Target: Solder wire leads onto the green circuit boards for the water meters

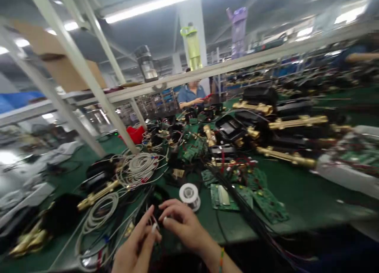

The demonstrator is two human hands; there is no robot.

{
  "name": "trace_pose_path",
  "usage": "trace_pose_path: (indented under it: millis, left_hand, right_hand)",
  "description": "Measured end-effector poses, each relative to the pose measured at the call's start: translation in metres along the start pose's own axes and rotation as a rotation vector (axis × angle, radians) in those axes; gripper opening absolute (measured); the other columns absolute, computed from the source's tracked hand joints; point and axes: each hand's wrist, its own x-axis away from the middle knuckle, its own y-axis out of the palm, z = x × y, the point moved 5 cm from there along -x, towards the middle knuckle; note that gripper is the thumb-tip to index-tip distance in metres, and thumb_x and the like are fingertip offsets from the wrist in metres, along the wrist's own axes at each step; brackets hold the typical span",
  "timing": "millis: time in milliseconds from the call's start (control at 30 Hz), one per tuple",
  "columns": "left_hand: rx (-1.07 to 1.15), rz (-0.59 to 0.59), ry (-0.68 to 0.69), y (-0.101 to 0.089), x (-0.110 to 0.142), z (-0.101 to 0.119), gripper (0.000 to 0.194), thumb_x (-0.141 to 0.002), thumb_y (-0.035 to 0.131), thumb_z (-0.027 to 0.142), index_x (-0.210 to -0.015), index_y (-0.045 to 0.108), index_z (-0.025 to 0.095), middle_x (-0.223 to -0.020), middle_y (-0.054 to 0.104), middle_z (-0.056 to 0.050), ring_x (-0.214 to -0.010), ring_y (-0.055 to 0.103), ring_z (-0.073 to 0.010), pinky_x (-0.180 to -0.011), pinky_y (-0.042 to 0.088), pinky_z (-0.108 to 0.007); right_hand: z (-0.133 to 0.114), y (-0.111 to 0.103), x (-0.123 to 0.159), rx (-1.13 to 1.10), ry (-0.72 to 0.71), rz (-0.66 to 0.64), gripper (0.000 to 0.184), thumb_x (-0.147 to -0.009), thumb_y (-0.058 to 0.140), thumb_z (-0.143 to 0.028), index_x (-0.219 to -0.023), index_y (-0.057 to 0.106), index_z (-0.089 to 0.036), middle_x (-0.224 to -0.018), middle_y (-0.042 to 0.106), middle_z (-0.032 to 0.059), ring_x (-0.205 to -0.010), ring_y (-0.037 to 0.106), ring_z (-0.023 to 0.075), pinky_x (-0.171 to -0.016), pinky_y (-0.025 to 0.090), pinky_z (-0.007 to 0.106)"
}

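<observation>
My left hand (139, 241) is low in the middle of the view, its thumb and fingers closed around thin light wires (153, 218). Facing it, my right hand (185, 226) has its fingers curled in toward the same spot; whatever lies at its fingertips is too small to make out. A dark housing (158, 194) sits just beyond the fingertips, partly hidden by them. Behind my right hand stands a white spool of wire (190, 196). To the left lie coils of pale cable (102, 209), near a brass fitting (97, 196).
Green circuit boards (232, 198) and a bundle of black cables (242, 202) lie to the right. Brass valve bodies (287, 156) with black housings fill the far right. A larger cable coil (139, 168) is beside a slanted post (118, 123). Across the bench sits a person (191, 95).
</observation>
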Motion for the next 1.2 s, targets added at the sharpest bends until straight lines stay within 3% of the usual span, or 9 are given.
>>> trace_pose_path:
  millis: [67,200,300,400,567,700,833,1000,1200]
  left_hand:
    - [0.056,-0.038,-0.133,-0.003,0.003,-0.007,0.053,-0.101,0.058,0.053,-0.144,0.058,0.021,-0.096,0.083,-0.004,-0.089,0.080,-0.0195,-0.080,0.065,-0.024]
    - [0.086,-0.024,-0.210,0.004,-0.001,0.001,0.036,-0.098,0.061,0.055,-0.109,0.071,0.022,-0.098,0.083,-0.007,-0.092,0.081,-0.0228,-0.081,0.065,-0.026]
    - [0.076,-0.002,-0.169,0.005,-0.006,0.016,0.029,-0.098,0.061,0.051,-0.097,0.074,0.024,-0.092,0.083,-0.005,-0.082,0.081,-0.0205,-0.072,0.064,-0.021]
    - [0.012,0.100,-0.068,0.001,-0.009,0.030,0.025,-0.098,0.062,0.047,-0.092,0.076,0.027,-0.085,0.082,0.000,-0.070,0.078,-0.0156,-0.064,0.060,-0.016]
    - [-0.009,0.155,-0.026,0.003,-0.008,0.033,0.019,-0.099,0.062,0.039,-0.093,0.076,0.028,-0.084,0.081,0.004,-0.068,0.077,-0.0111,-0.065,0.057,-0.010]
    - [0.027,0.171,-0.004,0.003,-0.008,0.037,0.018,-0.100,0.061,0.036,-0.093,0.075,0.027,-0.082,0.081,0.004,-0.067,0.077,-0.0101,-0.065,0.057,-0.008]
    - [-0.008,0.174,0.042,0.002,-0.007,0.038,0.020,-0.102,0.060,0.038,-0.093,0.075,0.027,-0.079,0.079,0.005,-0.066,0.077,-0.0102,-0.065,0.058,-0.009]
    - [-0.093,0.241,0.058,0.009,0.005,0.022,0.024,-0.105,0.057,0.043,-0.097,0.073,0.028,-0.084,0.078,0.004,-0.069,0.075,-0.0106,-0.067,0.058,-0.013]
    - [-0.090,0.251,0.058,0.022,0.013,0.006,0.022,-0.106,0.054,0.044,-0.107,0.069,0.029,-0.093,0.079,0.003,-0.079,0.077,-0.0106,-0.072,0.059,-0.013]
  right_hand:
    - [0.004,-0.002,-0.002,-0.052,-0.010,-0.046,0.032,-0.092,0.069,-0.050,-0.097,0.077,-0.020,-0.096,0.075,0.0058,-0.095,0.068,0.0214,-0.088,0.051,0.035]
    - [0.002,-0.011,-0.003,-0.032,-0.036,-0.052,0.032,-0.093,0.069,-0.050,-0.096,0.079,-0.019,-0.093,0.073,0.0062,-0.091,0.066,0.0212,-0.084,0.048,0.034]
    - [0.001,-0.011,-0.003,-0.016,-0.049,-0.057,0.031,-0.094,0.069,-0.047,-0.099,0.081,-0.020,-0.096,0.072,0.0076,-0.093,0.066,0.0222,-0.084,0.047,0.034]
    - [0.002,-0.009,-0.003,-0.022,-0.041,-0.075,0.029,-0.095,0.068,-0.045,-0.104,0.081,-0.021,-0.098,0.072,0.0080,-0.095,0.066,0.0227,-0.085,0.048,0.035]
    - [0.005,-0.007,-0.002,-0.050,0.012,-0.092,0.029,-0.094,0.069,-0.043,-0.110,0.079,-0.022,-0.101,0.072,0.0072,-0.096,0.067,0.0228,-0.085,0.050,0.034]
    - [0.008,-0.007,-0.001,-0.055,0.059,-0.082,0.029,-0.092,0.071,-0.047,-0.098,0.076,-0.018,-0.090,0.072,0.0058,-0.085,0.066,0.0210,-0.078,0.049,0.032]
    - [0.006,-0.009,-0.004,-0.012,0.030,-0.081,0.035,-0.094,0.070,-0.053,-0.095,0.079,-0.019,-0.092,0.071,0.0062,-0.089,0.065,0.0216,-0.081,0.047,0.033]
    - [0.001,-0.010,-0.005,0.029,-0.031,-0.114,0.048,-0.097,0.062,-0.064,-0.095,0.081,-0.020,-0.091,0.069,0.0074,-0.089,0.065,0.0218,-0.083,0.046,0.034]
    - [0.001,-0.009,-0.005,0.058,-0.051,-0.132,0.047,-0.099,0.060,-0.062,-0.099,0.082,-0.021,-0.092,0.070,0.0076,-0.090,0.066,0.0214,-0.082,0.046,0.033]
